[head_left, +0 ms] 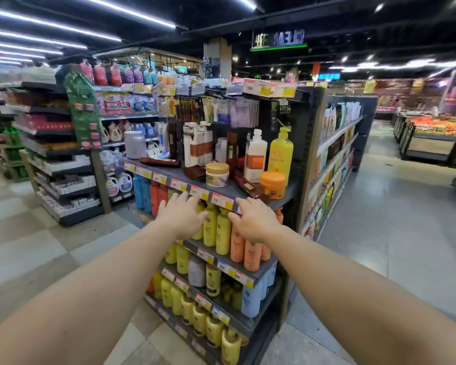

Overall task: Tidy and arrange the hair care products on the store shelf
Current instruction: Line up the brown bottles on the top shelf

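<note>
Both arms reach forward to the end shelf (153,168) of a store aisle. The left hand (181,216) is held in front of the shelf's front edge, fingers straight and a little spread, holding nothing; its fingertips are near the price tags (199,192) on that edge. The right hand (253,219) is also empty with fingers loosely extended, and its fingertips are at the front edge near the right corner; I cannot tell if they touch it. On the shelf, an orange jar (272,184) stands at the front right corner, a dark tube (250,188) lies flat just beside it, and a cream jar (217,174) stands near the middle of the front edge. Behind them stand a yellow pump bottle (281,156), a white bottle (256,156) and white boxes (196,146). Another dark tube (159,161) lies near the left end. On the lower shelves stand rows of yellow bottles (210,227) and orange bottles (238,245).
</note>
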### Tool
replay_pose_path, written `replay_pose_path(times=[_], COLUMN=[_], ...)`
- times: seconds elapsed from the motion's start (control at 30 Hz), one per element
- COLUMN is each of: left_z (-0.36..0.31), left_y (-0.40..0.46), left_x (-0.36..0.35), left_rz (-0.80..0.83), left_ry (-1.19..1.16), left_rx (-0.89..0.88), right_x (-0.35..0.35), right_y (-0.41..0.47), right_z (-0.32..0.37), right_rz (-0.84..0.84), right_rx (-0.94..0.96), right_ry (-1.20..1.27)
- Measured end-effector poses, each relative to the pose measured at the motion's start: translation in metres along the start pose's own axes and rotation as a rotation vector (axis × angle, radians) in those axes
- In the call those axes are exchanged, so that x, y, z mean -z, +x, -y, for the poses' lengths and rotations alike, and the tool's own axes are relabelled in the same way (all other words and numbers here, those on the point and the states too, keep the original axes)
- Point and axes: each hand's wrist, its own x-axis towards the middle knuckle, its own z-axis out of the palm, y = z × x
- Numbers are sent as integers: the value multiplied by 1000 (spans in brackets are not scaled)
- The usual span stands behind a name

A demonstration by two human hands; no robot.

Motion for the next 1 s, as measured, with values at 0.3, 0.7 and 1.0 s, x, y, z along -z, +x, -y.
replay_pose_path(times=[0.3,0.7,1.0], left_z=[30,95,158], left_y=[115,220,303], left_x=[-11,-21,-15], left_rz=[-1,-11,-18], left_ry=[-3,-51,-47], left_rx=[8,-84,-273], right_x=[-6,-32,-48], right_y=[117,210,249], right_z=[-3,24,47], right_rz=[-5,-81,-173], right_rx=[52,-34,-279], right_ry=[-20,-25,-3])
